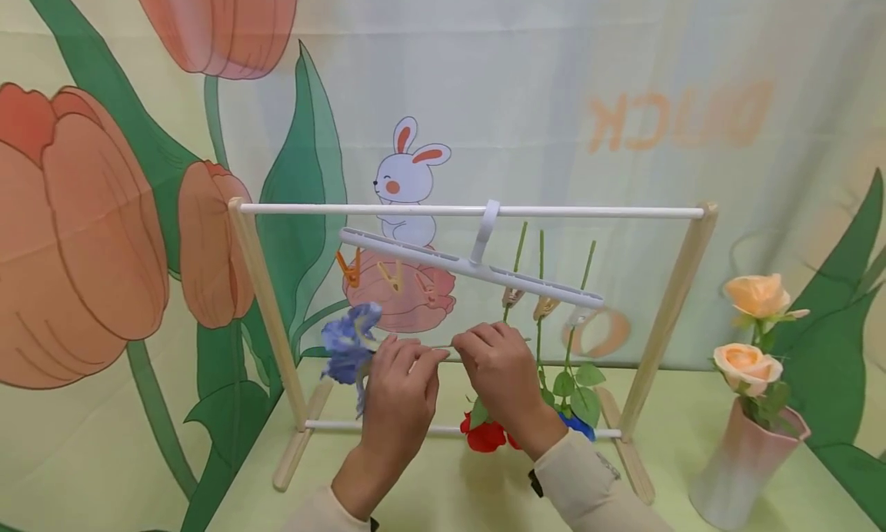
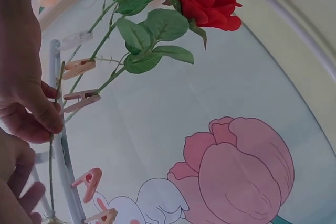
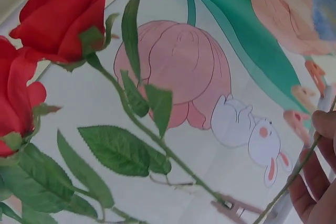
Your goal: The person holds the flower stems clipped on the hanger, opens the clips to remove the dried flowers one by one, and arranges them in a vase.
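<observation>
A blue artificial flower (image 1: 349,344) with ruffled petals lies sideways, its thin green stem (image 2: 51,174) running across between both hands. My left hand (image 1: 401,386) holds the stem near the bloom. Further along, my right hand (image 1: 505,378) pinches the stem between thumb and fingers. Just above the hands hangs a pale clip hanger (image 1: 415,251), tilted down to the right. On its left half dangle an orange clip (image 1: 351,269), a yellow clip (image 1: 391,277) and a pink clip (image 3: 298,124), all holding nothing. Clips on its right half grip upside-down stems of red roses (image 3: 68,19) and a blue flower (image 1: 577,426).
The hanger hooks over a white rod (image 1: 595,211) of a wooden stand (image 1: 667,317). A pink and white vase (image 1: 734,470) with peach roses (image 1: 747,367) stands at the right. Behind everything hangs a printed curtain (image 1: 540,86) with tulips and a rabbit.
</observation>
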`<action>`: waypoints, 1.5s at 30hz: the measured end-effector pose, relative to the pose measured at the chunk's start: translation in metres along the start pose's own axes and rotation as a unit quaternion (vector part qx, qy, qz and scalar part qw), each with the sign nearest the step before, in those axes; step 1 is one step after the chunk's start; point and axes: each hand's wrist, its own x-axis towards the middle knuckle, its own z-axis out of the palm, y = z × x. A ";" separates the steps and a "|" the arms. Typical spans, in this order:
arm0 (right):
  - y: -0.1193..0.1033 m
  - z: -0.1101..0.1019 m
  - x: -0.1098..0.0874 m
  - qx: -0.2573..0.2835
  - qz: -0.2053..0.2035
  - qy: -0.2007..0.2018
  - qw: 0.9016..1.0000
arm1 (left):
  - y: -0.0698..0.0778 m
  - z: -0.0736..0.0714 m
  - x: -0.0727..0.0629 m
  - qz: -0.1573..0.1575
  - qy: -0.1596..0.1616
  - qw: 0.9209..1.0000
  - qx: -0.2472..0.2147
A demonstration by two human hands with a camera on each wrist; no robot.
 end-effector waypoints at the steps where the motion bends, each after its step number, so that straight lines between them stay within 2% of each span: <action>1: 0.002 -0.002 0.000 0.003 0.011 0.005 1.000 | 0.001 0.001 0.000 0.011 0.004 1.000 -0.012; 6: 0.018 -0.014 -0.003 0.014 0.069 0.030 0.997 | 0.007 0.009 0.000 0.065 0.024 0.996 -0.051; 8: 0.024 -0.019 -0.006 0.019 0.091 0.044 0.995 | 0.009 0.015 -0.001 0.069 0.024 0.996 -0.058; 10: 0.031 -0.024 -0.009 0.025 0.114 0.059 0.991 | 0.011 0.023 -0.002 0.043 0.000 0.997 -0.069; 12: 0.037 -0.030 -0.012 0.035 0.140 0.073 0.987 | 0.012 0.030 -0.001 -0.024 -0.051 0.994 -0.096; 13: 0.040 -0.033 -0.014 0.039 0.153 0.080 0.984 | 0.012 0.034 -0.001 -0.064 -0.080 0.988 -0.112; 15: 0.045 -0.039 -0.018 0.045 0.178 0.090 0.979 | 0.012 0.043 0.002 -0.137 -0.128 0.972 -0.141; 17: 0.052 -0.046 -0.024 0.047 0.201 0.101 0.973 | 0.012 0.054 0.007 -0.189 -0.161 0.953 -0.173; 21: 0.066 -0.061 -0.037 0.051 0.248 0.119 0.960 | 0.014 0.078 0.018 -0.246 -0.195 0.923 -0.223; 24: 0.077 -0.076 -0.047 0.056 0.296 0.132 0.944 | 0.018 0.093 0.025 -0.295 -0.210 0.898 -0.251; 25: 0.080 -0.081 -0.050 0.056 0.313 0.136 0.938 | 0.019 0.098 0.027 -0.308 -0.212 0.891 -0.256; 27: 0.087 -0.094 -0.054 0.051 0.350 0.140 0.925 | 0.020 0.106 0.032 -0.326 -0.211 0.884 -0.261; 33: 0.113 -0.145 -0.068 0.023 0.445 0.145 0.883 | 0.025 0.121 0.041 -0.342 -0.200 0.878 -0.268; 36: 0.125 -0.174 -0.076 0.000 0.478 0.161 0.864 | 0.028 0.126 0.042 -0.345 -0.200 0.876 -0.272; 41: 0.153 -0.206 -0.085 -0.026 0.504 0.197 0.841 | 0.032 0.136 0.043 -0.350 -0.193 0.877 -0.266; 45: 0.169 -0.217 -0.095 -0.045 0.525 0.197 0.827 | 0.032 0.141 0.042 -0.356 -0.197 0.876 -0.258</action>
